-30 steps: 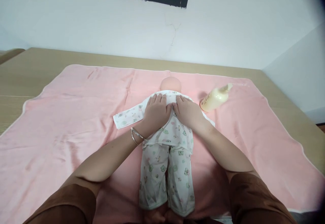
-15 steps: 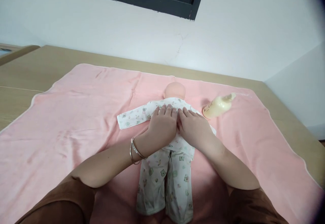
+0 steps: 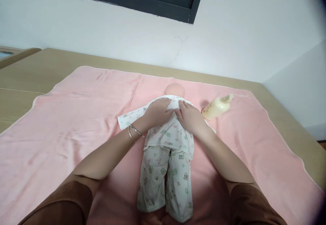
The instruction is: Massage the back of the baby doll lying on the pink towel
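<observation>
Bangles [image 3: 137, 131] sit just behind the left grip [image 3: 159, 111], which rests palm-down, unclenched on the doll [image 3: 169, 137]. The doll lies on the cloth [image 3: 84, 116] under that and the right grip [image 3: 189, 116], also flat, fingers slightly spread; the bottle [image 3: 216, 107] stands just right of it.

Left hand [image 3: 158, 112] and right hand [image 3: 190, 117] on a clothed doll [image 3: 170, 137], pink blanket [image 3: 84, 116] beneath, cream bottle [image 3: 217, 107] nearby
</observation>
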`<state>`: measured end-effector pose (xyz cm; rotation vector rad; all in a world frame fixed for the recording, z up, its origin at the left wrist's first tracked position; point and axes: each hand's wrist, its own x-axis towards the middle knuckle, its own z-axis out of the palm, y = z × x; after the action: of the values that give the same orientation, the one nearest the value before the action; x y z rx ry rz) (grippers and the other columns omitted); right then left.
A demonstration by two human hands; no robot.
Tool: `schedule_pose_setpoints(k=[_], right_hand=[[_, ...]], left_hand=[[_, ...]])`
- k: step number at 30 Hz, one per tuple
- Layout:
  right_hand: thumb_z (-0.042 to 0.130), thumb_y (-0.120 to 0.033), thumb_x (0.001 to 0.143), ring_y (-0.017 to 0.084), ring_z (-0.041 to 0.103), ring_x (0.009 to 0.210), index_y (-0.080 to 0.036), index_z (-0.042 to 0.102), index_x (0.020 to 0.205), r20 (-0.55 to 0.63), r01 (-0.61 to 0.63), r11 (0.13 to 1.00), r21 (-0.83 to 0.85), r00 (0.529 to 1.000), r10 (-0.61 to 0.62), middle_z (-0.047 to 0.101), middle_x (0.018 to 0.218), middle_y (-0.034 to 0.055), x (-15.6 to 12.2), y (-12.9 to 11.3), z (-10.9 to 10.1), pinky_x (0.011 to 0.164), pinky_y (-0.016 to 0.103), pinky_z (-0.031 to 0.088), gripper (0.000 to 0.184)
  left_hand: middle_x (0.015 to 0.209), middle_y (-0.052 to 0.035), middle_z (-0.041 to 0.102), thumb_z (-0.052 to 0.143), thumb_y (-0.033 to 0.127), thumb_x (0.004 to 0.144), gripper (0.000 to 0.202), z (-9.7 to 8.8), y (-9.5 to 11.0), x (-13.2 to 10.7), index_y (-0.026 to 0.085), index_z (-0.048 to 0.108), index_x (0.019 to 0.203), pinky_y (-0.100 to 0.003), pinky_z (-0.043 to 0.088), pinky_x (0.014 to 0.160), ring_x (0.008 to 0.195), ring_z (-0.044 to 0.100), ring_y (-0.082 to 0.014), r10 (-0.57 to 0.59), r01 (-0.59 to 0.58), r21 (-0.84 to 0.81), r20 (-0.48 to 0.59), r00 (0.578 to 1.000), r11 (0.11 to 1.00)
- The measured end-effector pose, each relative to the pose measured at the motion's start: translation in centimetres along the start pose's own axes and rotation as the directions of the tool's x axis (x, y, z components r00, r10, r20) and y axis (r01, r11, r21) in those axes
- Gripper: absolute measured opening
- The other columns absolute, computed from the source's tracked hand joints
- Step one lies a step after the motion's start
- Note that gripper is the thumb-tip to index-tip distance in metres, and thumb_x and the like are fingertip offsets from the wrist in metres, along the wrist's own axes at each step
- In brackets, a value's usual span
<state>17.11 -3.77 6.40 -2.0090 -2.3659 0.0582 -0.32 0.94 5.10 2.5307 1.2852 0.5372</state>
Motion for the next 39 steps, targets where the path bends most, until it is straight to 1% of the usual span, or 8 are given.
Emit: schedule_pose_setpoints(k=[4, 7, 18, 23, 28, 33, 36, 39], right_hand=[[0.027, -0.033, 0.108, 0.033, 0.044, 0.146, -0.004, 0.035, 0.158, 0.013, 0.02, 0.999, -0.037, 1.0, -0.019, 0.05, 0.156, 0.0215, -0.5, -0.2, 0.0, 0.114, 0.045, 0.039, 0.058], [0.029, -0.029, 0.106, 0.034, 0.044, 0.146, -0.004, 0.035, 0.158, 0.014, 0.027, 0.998, -0.06, 1.0, -0.026, 0.049, 0.156, 0.022, -0.6, -0.2, 0.0, 0.114, 0.046, 0.041, 0.058], [0.025, -0.036, 0.109, 0.031, 0.047, 0.143, -0.011, 0.04, 0.154, 0.036, 0.027, 1.0, -0.004, 0.999, -0.027, 0.053, 0.154, 0.0174, -0.3, 0.2, -0.4, 0.109, 0.041, 0.044, 0.054], [0.027, -0.033, 0.108, 0.031, 0.048, 0.14, -0.011, 0.039, 0.153, 0.05, 0.047, 0.999, 0.007, 0.998, -0.047, 0.054, 0.152, 0.0167, -0.7, 0.2, -0.7, 0.106, 0.04, 0.045, 0.052], [0.031, -0.027, 0.106, 0.03, 0.053, 0.132, -0.014, 0.042, 0.151, 0.097, 0.109, 0.994, 0.003, 0.989, -0.109, 0.058, 0.144, 0.016, -2.0, -0.2, -1.9, 0.099, 0.038, 0.047, 0.048], [0.022, -0.041, 0.11, 0.028, 0.053, 0.136, -0.019, 0.047, 0.149, 0.096, 0.083, 0.991, 0.109, 0.991, -0.093, 0.06, 0.145, 0.013, -1.4, 0.2, -2.2, 0.105, 0.037, 0.043, 0.051], [0.021, -0.037, 0.11, 0.028, 0.052, 0.138, -0.017, 0.048, 0.148, 0.042, 0.003, 0.994, 0.107, 0.999, -0.008, 0.057, 0.151, 0.0132, 0.0, 0.4, -1.2, 0.107, 0.038, 0.043, 0.051], [0.024, -0.033, 0.109, 0.029, 0.053, 0.137, -0.015, 0.045, 0.151, 0.001, -0.06, 0.995, 0.075, 0.998, 0.06, 0.056, 0.153, 0.0142, 0.7, 0.2, -0.2, 0.109, 0.04, 0.042, 0.05]], left_hand=[[0.145, -0.0183, 0.061, 0.049, 0.04, 0.1, 0.048, -0.2, 0.9, -0.8, 0.009, 0.059, 0.136, -0.049, 0.042, 0.118, 0.138, 0.053, -0.0326, 0.001, -0.002, 0.038, 0.016, 1.0, 0.999], [0.153, -0.0186, 0.055, 0.045, 0.043, 0.102, 0.053, -0.2, 1.6, -1.3, 0.009, 0.055, 0.143, -0.05, 0.039, 0.121, 0.145, 0.048, -0.0332, -0.02, 0.019, 0.047, 0.02, 1.0, 0.999], [0.136, -0.0156, 0.066, 0.049, 0.037, 0.1, 0.04, 0.2, 0.8, -0.6, 0.014, 0.063, 0.129, -0.048, 0.047, 0.112, 0.13, 0.059, -0.0313, 0.012, -0.011, 0.073, -0.007, 1.0, 0.997], [0.148, -0.0212, 0.057, 0.047, 0.038, 0.101, 0.052, -0.4, 2.1, -1.6, 0.006, 0.055, 0.142, -0.052, 0.041, 0.117, 0.14, 0.051, -0.0359, -0.003, -0.001, 0.147, 0.025, 1.0, 0.989], [0.145, -0.0194, 0.06, 0.045, 0.037, 0.102, 0.045, -1.1, 3.2, -2.8, 0.012, 0.062, 0.135, -0.054, 0.043, 0.116, 0.137, 0.055, -0.0353, 0.029, -0.035, 0.153, 0.041, 0.999, 0.988], [0.144, -0.0169, 0.061, 0.048, 0.036, 0.1, 0.044, 0.5, 1.6, -1.5, 0.013, 0.06, 0.136, -0.051, 0.043, 0.116, 0.136, 0.055, -0.0329, -0.001, 0.004, 0.099, -0.03, 1.0, 0.995], [0.146, -0.0171, 0.06, 0.047, 0.044, 0.101, 0.05, 1.7, 0.3, -0.3, 0.013, 0.057, 0.139, -0.052, 0.041, 0.117, 0.138, 0.053, -0.033, -0.04, 0.044, 0.053, -0.087, 0.995, 0.998], [0.152, -0.0193, 0.055, 0.044, 0.043, 0.103, 0.055, 1.9, 0.3, -0.3, 0.01, 0.051, 0.146, -0.054, 0.037, 0.12, 0.143, 0.048, -0.0338, -0.055, 0.059, 0.071, -0.064, 0.996, 0.996]])
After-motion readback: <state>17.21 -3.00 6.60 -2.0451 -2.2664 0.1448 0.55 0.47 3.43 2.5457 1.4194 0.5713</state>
